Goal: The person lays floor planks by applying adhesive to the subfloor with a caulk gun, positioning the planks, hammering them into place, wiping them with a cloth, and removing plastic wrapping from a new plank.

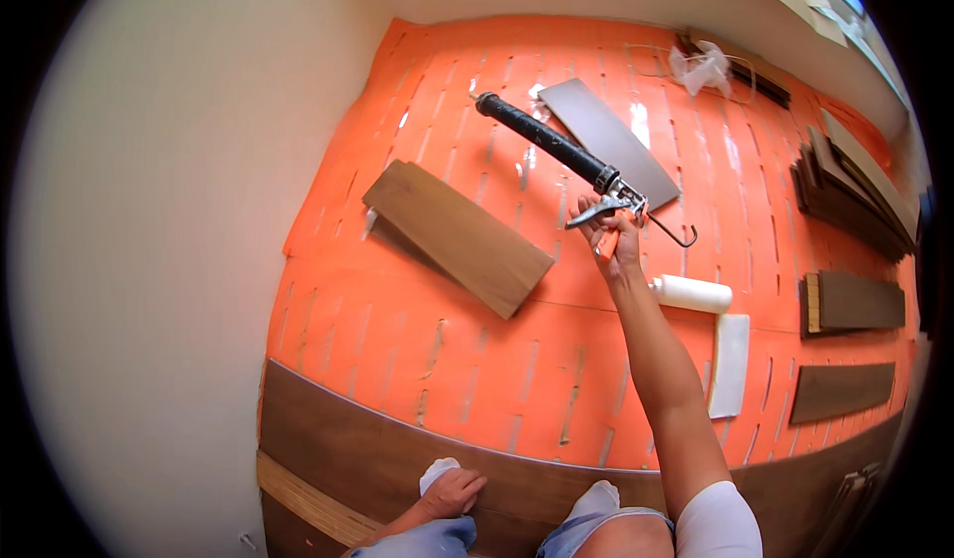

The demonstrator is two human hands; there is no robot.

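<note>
My right hand [620,243] reaches far out over the orange underlay and is wrapped round the orange handle of a caulking gun [545,138]. Its long black barrel points to the far left, and the bent metal rod sticks out behind on the right. My fingers are at its silvery trigger. My left hand [452,493] hangs low near my left foot, above the laid brown boards, with its fingers curled and nothing visible in them. Ahead of it, two brown floorboards [459,237] lie crosswise on the underlay, one partly over the other. Past the gun lies a grey-looking board [614,144].
A white bottle [694,294] lies beside my right forearm, near a white flat block [729,365]. Stacked boards [857,195] stand along the right, with shorter pieces [843,393] nearer. Crumpled clear plastic [706,67] sits at the far wall. A pale wall [189,260] bounds the left.
</note>
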